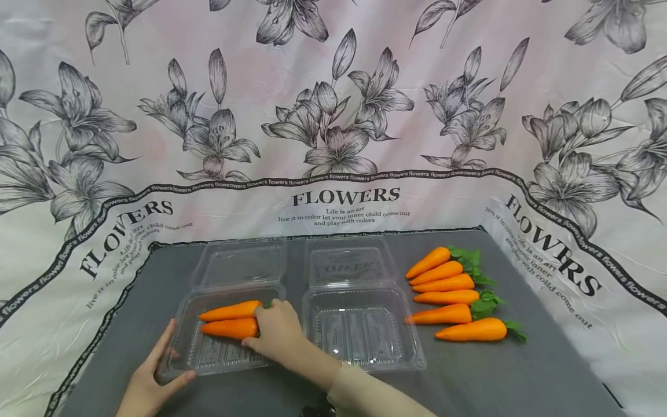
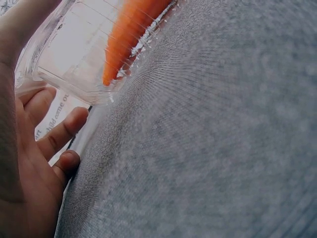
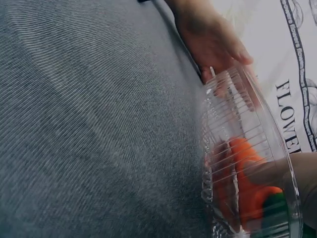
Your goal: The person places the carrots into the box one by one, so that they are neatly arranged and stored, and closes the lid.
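Two orange carrots (image 1: 229,328) lie side by side in the left clear plastic container (image 1: 229,354), tips to the left. My right hand (image 1: 278,333) reaches into it and grips the thick end of a carrot, its fingers covering the leafy tops. In the right wrist view the thumb (image 3: 272,171) lies against the orange carrot (image 3: 242,148), seen through the ribbed wall. My left hand (image 1: 148,376) is at this container's front left corner, thumb and fingers spread along the outside. The left wrist view shows its relaxed fingers (image 2: 64,134) beside the clear wall.
A second clear container (image 1: 365,341), lid (image 1: 349,266) folded back, stands to the right with nothing in it. Several carrots (image 1: 448,298) with green leaves lie in a column on the grey table (image 1: 500,382) at right. Flower-printed cloth (image 1: 344,214) encloses the back and sides.
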The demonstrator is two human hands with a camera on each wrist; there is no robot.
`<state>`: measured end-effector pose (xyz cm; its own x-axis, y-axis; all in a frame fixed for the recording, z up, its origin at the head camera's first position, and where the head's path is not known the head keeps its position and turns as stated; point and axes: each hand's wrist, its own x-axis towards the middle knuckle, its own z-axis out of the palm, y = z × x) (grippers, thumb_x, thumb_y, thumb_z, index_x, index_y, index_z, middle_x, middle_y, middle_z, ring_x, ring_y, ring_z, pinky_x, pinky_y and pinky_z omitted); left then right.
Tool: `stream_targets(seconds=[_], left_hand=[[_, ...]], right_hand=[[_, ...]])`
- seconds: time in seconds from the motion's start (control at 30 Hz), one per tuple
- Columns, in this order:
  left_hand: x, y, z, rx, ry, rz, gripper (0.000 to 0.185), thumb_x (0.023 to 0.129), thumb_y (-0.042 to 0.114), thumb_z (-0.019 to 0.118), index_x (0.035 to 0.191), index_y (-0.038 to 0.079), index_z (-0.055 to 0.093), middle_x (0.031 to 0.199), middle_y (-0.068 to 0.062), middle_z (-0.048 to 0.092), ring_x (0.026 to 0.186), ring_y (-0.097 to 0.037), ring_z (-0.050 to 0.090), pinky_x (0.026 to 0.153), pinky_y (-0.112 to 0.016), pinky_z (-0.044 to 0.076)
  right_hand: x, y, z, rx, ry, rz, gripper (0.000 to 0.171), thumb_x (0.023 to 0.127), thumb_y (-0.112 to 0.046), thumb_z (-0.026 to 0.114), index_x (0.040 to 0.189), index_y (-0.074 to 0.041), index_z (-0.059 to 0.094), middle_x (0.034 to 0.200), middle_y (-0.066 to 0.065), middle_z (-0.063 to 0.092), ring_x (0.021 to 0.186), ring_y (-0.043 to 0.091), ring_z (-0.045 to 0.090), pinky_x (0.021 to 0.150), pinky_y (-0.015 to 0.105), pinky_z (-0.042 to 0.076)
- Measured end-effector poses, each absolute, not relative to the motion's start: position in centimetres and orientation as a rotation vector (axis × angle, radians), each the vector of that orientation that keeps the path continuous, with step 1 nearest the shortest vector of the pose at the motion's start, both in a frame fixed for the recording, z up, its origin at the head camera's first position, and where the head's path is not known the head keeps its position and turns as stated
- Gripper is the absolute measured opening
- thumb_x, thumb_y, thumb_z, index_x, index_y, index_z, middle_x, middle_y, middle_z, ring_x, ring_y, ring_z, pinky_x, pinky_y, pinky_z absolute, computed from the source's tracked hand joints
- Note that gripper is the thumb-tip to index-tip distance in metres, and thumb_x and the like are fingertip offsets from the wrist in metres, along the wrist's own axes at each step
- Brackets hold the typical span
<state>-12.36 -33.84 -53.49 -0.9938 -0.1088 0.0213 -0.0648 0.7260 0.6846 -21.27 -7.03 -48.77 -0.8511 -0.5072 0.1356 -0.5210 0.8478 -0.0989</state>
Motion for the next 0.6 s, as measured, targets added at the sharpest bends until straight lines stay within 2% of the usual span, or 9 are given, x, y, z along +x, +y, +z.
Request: stream_targets(seconds=[0.3, 0.5, 0.6], left_hand=[[-12.3, -34.0, -53.8, 0.111, -2.801, -1.132, 0.113, 0.087, 0.031, 0.090, 0.173, 0.026, 0.016, 0.116, -0.014, 0.068, 0.093, 0.006, 0.052, 0.073, -0.027, 0.047], [-12.3, -33.9, -54.0, 0.096, -2.778, -1.131, 0.112, 0.086, 0.028, 0.090, 0.172, 0.025, 0.018, 0.113, -0.012, 0.068, 0.090, 0.006, 0.053, 0.070, -0.027, 0.045], [-12.2, -33.9, -54.0, 0.097, -2.775, -1.160, 0.111, 0.088, 0.027, 0.089, 0.172, 0.024, 0.017, 0.111, -0.012, 0.066, 0.086, 0.002, 0.052, 0.066, -0.027, 0.041]], right_hand=[[-21.7, -8.1, -49.6, 0.730, -2.911, 0.092, 0.051, 0.081, -0.071, 0.081, 0.100, -0.024, 0.079, 0.082, -0.011, 0.071, 0.076, 0.010, 0.048, 0.069, 0.024, 0.034], [-21.7, -8.3, -49.4, 0.695, -2.942, -0.009, 0.048, 0.080, -0.072, 0.081, 0.088, -0.025, 0.074, 0.076, -0.012, 0.066, 0.080, 0.011, 0.048, 0.070, 0.025, 0.034], [-21.7, -8.4, -49.2, 0.701, -2.955, -0.048, 0.048, 0.078, -0.071, 0.082, 0.088, -0.025, 0.074, 0.078, -0.012, 0.067, 0.081, 0.011, 0.048, 0.070, 0.025, 0.035]])
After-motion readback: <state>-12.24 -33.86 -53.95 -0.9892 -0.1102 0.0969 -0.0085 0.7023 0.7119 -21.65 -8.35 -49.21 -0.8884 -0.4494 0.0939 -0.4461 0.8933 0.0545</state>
